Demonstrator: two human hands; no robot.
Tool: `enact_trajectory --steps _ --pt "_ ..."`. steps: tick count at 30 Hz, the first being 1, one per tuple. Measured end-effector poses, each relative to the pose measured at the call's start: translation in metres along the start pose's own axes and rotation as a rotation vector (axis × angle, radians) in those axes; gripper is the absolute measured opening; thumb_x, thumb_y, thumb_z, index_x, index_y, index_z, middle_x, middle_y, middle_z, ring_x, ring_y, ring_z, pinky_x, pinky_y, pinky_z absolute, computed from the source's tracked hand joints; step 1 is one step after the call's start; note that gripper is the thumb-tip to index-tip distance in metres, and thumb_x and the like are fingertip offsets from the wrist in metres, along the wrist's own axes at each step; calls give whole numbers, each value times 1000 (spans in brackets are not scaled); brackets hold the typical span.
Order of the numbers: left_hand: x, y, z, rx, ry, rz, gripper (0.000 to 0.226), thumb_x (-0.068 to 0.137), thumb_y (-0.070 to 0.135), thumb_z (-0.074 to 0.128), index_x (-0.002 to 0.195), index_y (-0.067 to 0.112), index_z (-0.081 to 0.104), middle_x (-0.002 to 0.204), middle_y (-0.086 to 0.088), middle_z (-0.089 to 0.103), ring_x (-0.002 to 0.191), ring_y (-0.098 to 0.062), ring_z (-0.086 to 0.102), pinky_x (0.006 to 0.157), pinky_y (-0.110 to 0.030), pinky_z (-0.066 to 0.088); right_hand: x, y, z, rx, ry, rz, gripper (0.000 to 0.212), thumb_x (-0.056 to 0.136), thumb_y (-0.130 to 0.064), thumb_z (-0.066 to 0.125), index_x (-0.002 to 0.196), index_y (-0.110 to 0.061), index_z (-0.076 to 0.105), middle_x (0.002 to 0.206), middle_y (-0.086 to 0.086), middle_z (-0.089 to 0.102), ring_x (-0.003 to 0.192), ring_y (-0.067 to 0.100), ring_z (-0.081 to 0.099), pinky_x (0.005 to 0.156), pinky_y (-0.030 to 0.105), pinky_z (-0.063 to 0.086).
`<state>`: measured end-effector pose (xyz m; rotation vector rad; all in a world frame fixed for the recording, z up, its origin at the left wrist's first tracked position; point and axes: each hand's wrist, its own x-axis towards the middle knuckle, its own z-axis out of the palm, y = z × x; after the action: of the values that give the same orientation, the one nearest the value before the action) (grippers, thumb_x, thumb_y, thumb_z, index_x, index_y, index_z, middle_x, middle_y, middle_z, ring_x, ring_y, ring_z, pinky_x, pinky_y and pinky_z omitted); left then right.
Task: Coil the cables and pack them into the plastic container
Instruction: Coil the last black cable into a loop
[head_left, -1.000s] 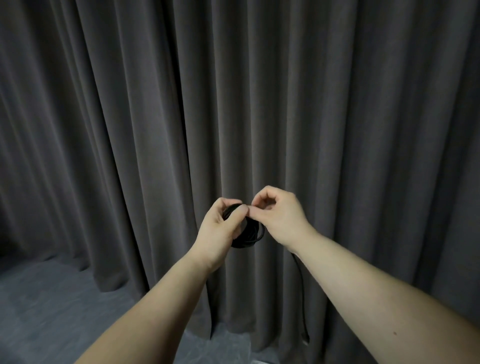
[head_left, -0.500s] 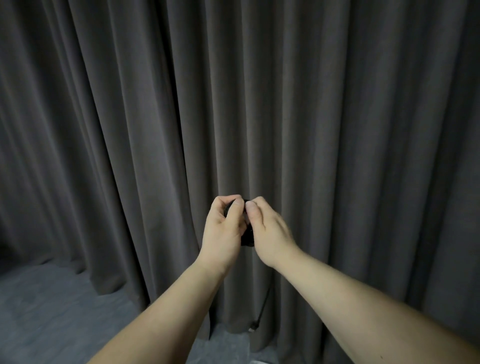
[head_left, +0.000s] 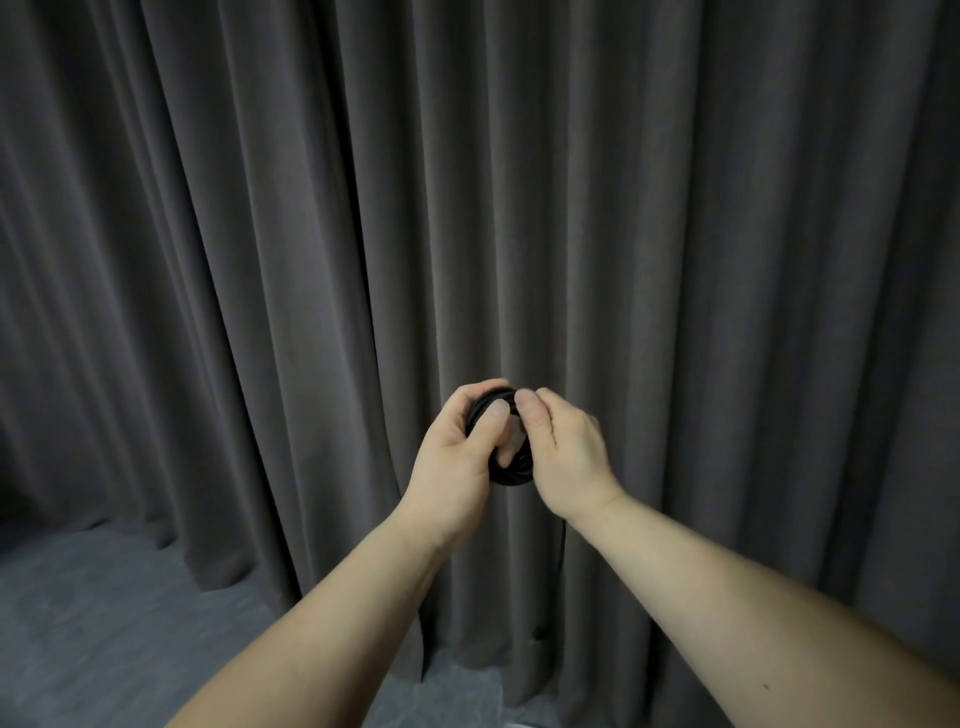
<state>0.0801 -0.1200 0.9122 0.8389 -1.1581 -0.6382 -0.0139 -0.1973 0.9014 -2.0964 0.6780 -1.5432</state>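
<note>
Far left, grey carpeted floor (head_left: 104, 613) runs under a dark pleated curtain (head_left: 260, 260) that fills the background.

Moving in toward the middle, the left hand (head_left: 457, 457) is raised at chest height with its fingers curled round the left side of a black cable coil (head_left: 511, 470); its thumb (head_left: 491, 415) lies across the front of the loops and pins them against the fingers behind. The coil is a small, tight ring standing roughly upright, its opening facing the camera, held in the air between the two hands and well above the floor.

Just right of it, the right hand (head_left: 566, 457) is closed on the coil's right edge, thumb tip at the top of the ring and touching distance from the left thumb, the other fingers wrapped behind. Both hands sit equally near the coil; neither is free.

Below the right wrist, a short loose tail of cable (head_left: 562, 561) hangs almost straight down in front of the curtain, ending in what looks like a plug near the curtain's hem. That tail, dropping from the right hand's side, is probably the last length to wind, so the right hand seems the one to draw it up while the left keeps the ring steady.

No plastic container is in view, so which way it lies cannot be told.
</note>
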Motion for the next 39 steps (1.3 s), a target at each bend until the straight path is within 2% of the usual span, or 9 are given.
enact_trajectory --steps 7,10,13,17,20,24,28,32,39 --pt "3 -4 -3 15 217 5 16 101 7 44 99 12 59 54 3 39 49 -6 34 50 -18 34 3 1 3 131 -170 103 42 90 -50 38 78 -14 57 68 -1 61 66 16 54 64 35 43" --pt "8 -3 -13 -13 288 22 17 100 7 45 95 14 60 54 6 38 47 -5 32 49 -18 30 10 7 -4 222 -205 176 15 78 -32 44 81 -24 56 55 -11 59 52 3 47 58 26 35" --pt "14 0 -24 -56 363 30 18 101 5 44 93 13 58 50 11 35 44 -3 29 45 -15 28 9 17 -11 238 -126 289 16 79 -9 51 78 -26 52 61 2 63 47 10 45 54 26 34" --pt "17 0 -38 -9 446 33 18 101 9 45 94 17 59 54 10 40 46 -3 34 48 -15 33 4 22 -18 21 -101 247 16 86 -22 65 73 -25 57 65 5 61 55 13 50 57 27 40" --pt "21 -3 -46 39 542 34 16 99 14 48 94 21 61 63 8 47 50 -2 42 56 -17 38 -5 21 -20 -311 -198 4 7 93 -23 56 94 -25 63 80 -6 59 77 17 58 68 27 44" --pt "24 -1 -51 56 596 41 13 99 15 48 96 22 59 60 10 48 52 -3 42 61 -20 36 -12 15 -16 -606 -548 -175 53 95 -6 39 136 -39 49 104 -9 44 98 16 48 77 22 35" --pt "21 -7 -52 200 548 12 8 94 24 54 95 28 60 76 5 54 70 -9 48 74 -30 42 -4 -22 -9 -467 -623 -406 33 94 -11 48 118 -22 68 109 -2 61 104 19 57 86 29 46" --pt "11 -8 -36 103 370 -127 10 97 16 52 103 14 61 78 -7 62 69 -19 56 55 -30 49 7 -42 -1 -140 -436 -301 8 84 -12 66 89 -19 69 87 -6 69 81 10 62 78 25 48" --pt "3 -7 -23 -139 172 -247 29 103 22 40 103 3 62 65 -5 57 49 -10 36 61 -28 33 14 -28 2 -153 -243 44 45 61 -44 83 65 -20 45 53 -8 45 53 10 41 53 30 36"
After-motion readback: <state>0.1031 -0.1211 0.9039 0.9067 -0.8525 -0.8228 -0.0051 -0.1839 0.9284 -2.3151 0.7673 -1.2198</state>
